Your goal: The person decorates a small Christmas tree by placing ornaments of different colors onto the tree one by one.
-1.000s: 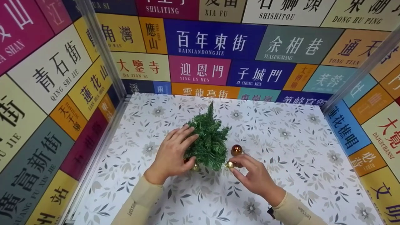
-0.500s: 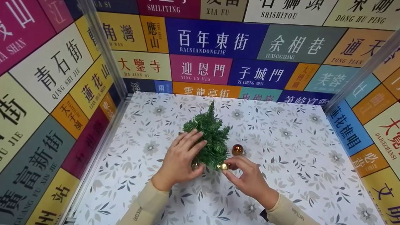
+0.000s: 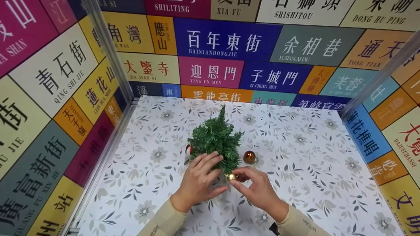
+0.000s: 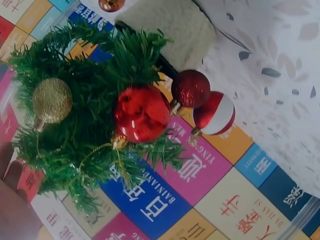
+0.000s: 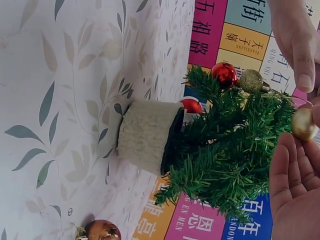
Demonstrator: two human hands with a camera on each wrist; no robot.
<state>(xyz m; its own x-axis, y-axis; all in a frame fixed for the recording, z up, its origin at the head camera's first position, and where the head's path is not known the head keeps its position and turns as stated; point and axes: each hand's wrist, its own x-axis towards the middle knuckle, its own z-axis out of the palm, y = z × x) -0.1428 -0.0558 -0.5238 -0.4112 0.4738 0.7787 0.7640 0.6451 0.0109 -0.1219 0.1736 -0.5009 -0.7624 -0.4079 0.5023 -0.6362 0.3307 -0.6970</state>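
Note:
A small artificial Christmas tree (image 3: 215,136) stands upright in a cream fabric-covered pot (image 5: 147,136). My right hand (image 3: 261,190) pinches a shiny gold ball ornament (image 3: 231,177) between thumb and fingers, close against the tree's lower front branches. A thin loop runs from that ball in the right wrist view. My left hand (image 3: 200,183) rests its extended fingers on the front branches, thumb pointing toward the gold ball. In the left wrist view, a glossy red ball (image 4: 142,113), a dark red glittery ball (image 4: 190,88), a red-and-white ball (image 4: 215,113) and a gold glittery ball (image 4: 52,100) are on the tree.
A copper-coloured ball ornament (image 3: 249,157) lies on the table just right of the tree. The leaf-patterned tabletop (image 3: 295,157) is bounded by colourful sign-covered panels (image 3: 226,39) at the back and both sides.
My right hand has carried the gold ball left, to the tree's front branches. My left hand has slid from the tree's left side to its front, uncovering a red ornament there.

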